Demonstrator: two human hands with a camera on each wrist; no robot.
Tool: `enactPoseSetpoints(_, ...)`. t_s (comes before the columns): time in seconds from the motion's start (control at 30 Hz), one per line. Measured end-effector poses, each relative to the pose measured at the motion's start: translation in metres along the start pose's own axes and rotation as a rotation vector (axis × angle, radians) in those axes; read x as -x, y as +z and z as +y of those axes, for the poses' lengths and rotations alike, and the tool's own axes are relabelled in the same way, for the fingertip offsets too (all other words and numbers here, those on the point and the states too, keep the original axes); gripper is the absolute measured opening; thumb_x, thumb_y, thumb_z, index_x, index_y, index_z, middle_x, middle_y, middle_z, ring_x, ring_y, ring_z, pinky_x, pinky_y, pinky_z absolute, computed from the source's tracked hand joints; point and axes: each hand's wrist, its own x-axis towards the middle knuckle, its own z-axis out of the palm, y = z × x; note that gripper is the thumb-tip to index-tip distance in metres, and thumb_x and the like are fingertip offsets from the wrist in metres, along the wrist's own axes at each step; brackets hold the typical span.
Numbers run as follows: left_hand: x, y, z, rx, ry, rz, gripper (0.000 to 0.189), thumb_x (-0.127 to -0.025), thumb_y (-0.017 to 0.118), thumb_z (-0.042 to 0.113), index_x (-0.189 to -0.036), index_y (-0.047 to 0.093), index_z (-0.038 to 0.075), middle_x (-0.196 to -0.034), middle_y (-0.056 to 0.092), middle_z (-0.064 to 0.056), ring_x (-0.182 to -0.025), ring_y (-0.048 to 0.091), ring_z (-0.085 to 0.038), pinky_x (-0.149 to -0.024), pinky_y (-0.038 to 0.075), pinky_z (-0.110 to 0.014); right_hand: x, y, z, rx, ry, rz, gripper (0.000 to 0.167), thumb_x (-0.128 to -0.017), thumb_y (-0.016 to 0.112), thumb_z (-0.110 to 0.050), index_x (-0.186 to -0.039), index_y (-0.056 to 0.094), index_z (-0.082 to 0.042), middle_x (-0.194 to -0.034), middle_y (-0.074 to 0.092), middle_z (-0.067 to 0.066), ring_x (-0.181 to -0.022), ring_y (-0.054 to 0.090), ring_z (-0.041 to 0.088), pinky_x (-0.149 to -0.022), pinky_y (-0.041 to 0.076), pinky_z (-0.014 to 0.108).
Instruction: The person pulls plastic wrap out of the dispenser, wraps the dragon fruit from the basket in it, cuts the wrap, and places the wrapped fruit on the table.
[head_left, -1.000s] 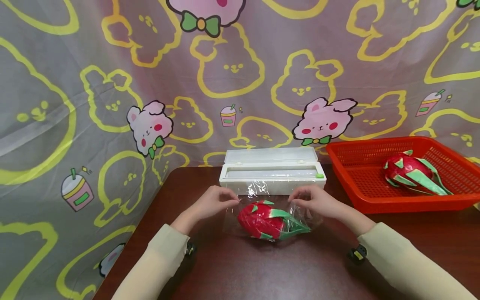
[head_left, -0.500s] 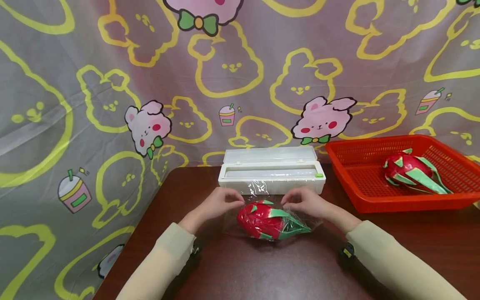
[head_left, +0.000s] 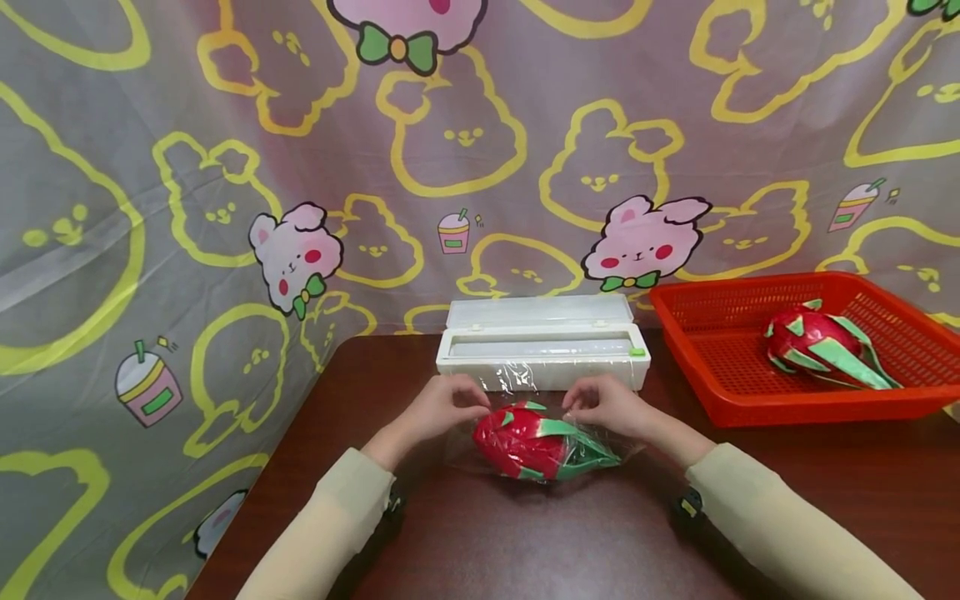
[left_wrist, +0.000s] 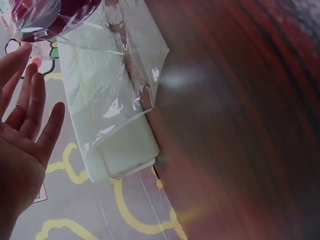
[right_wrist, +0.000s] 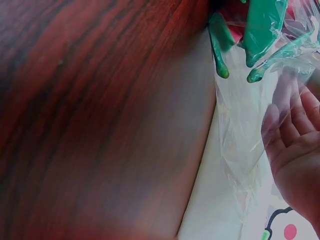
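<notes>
A red dragon fruit (head_left: 517, 442) with green leaf tips lies on its side on the table, clear plastic wrap (head_left: 517, 377) over it and reaching up in front of the white dispenser. My left hand (head_left: 442, 408) pinches the wrap by the fruit's rounded end, its other fingers loosely spread in the left wrist view. On the leafy side, my right hand (head_left: 611, 407) holds the wrap between thumb and fingers. In the right wrist view the film (right_wrist: 245, 135) hangs in front of those fingers, and green leaves (right_wrist: 262, 30) show under it. Both thumbs are mostly hidden in the wrist views.
Behind the hands stands the white wrap dispenser (head_left: 543, 350), its lid raised and a green slider (head_left: 637, 352) at its right end. A red basket (head_left: 738, 408) at the right holds a second dragon fruit (head_left: 813, 337). A patterned curtain (head_left: 525, 225) closes off the back and left.
Both hands have come inward over the past second, nearer to each other and closer to the fruit, with the wrap between them. The dragon fruit has stayed in place.
</notes>
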Motion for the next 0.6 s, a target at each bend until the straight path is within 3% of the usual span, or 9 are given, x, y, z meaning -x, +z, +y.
enactPoseSetpoints(0.2, 0.001, 0.002, -0.001, 0.038, -0.055, -0.031, 0.007, -0.084, 0.077, 0.016, -0.091, 0.075, 0.015, -0.084, 0.07, 0.009, -0.077, 0.062, -0.01, -0.068, 0.053, -0.027, 0.002, -0.001, 0.0, -0.01, 0.007, -0.035, 0.005, -0.086, 0.072, -0.006, -0.091, 0.07, -0.004, -0.081, 0.069, 0.0, -0.074, 0.061, 0.015, -0.069, 0.05, 0.027)
enactPoseSetpoints(0.43, 0.01, 0.001, 0.005, 0.064, -0.06, -0.055, 0.009, -0.089, 0.072, 0.015, -0.097, 0.075, 0.015, -0.09, 0.071, 0.007, -0.085, 0.065, -0.01, -0.077, 0.054, -0.028, 0.009, -0.002, 0.001, -0.072, -0.045, -0.078, 0.013, -0.095, 0.062, -0.008, -0.101, 0.07, 0.001, -0.082, 0.069, 0.001, -0.074, 0.063, 0.017, -0.069, 0.053, 0.029)
enactPoseSetpoints(0.6, 0.017, 0.0, 0.007, 0.066, -0.07, -0.065, 0.014, -0.091, 0.07, 0.023, -0.103, 0.074, 0.017, -0.093, 0.07, 0.011, -0.09, 0.064, -0.009, -0.081, 0.053, -0.029, 0.017, -0.009, -0.001, -0.043, -0.031, -0.07, 0.017, -0.097, 0.06, -0.015, -0.105, 0.071, -0.005, -0.09, 0.069, 0.001, -0.081, 0.062, 0.019, -0.074, 0.053, 0.031)
